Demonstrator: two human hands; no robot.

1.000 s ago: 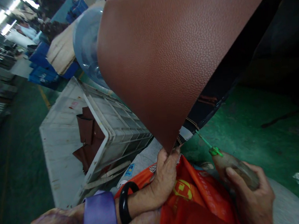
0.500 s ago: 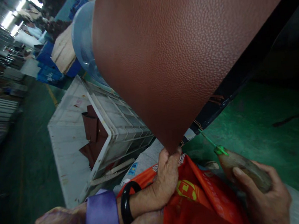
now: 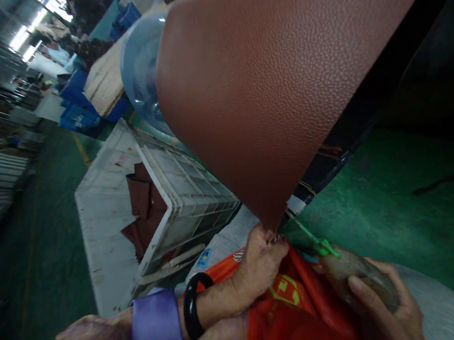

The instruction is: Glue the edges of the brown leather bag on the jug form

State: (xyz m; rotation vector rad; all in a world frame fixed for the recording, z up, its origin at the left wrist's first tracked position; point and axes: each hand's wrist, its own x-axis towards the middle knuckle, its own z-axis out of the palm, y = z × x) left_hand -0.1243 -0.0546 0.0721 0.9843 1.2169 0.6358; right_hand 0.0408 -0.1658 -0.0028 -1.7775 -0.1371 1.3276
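Brown leather panel (image 3: 268, 95) hangs point-down, its lower corner pinched between the closed fingers of the left hand (image 3: 261, 264), which appears to steady the edge for the nozzle. At 3 o'clock of that hand, the right hand (image 3: 383, 305) is wrapped around a squeeze bottle (image 3: 358, 278), green nozzle (image 3: 311, 237) touching the corner's underside. Outward at 9 o'clock: white crate (image 3: 181, 196). Beneath both hands: red bag (image 3: 302, 308).

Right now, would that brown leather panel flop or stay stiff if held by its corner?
The leather panel probably keeps its shape: the left hand pinches only its lower corner, yet it spreads wide and smooth overhead. Its pebbled grain likely grips well. Whether something else supports it is hidden.
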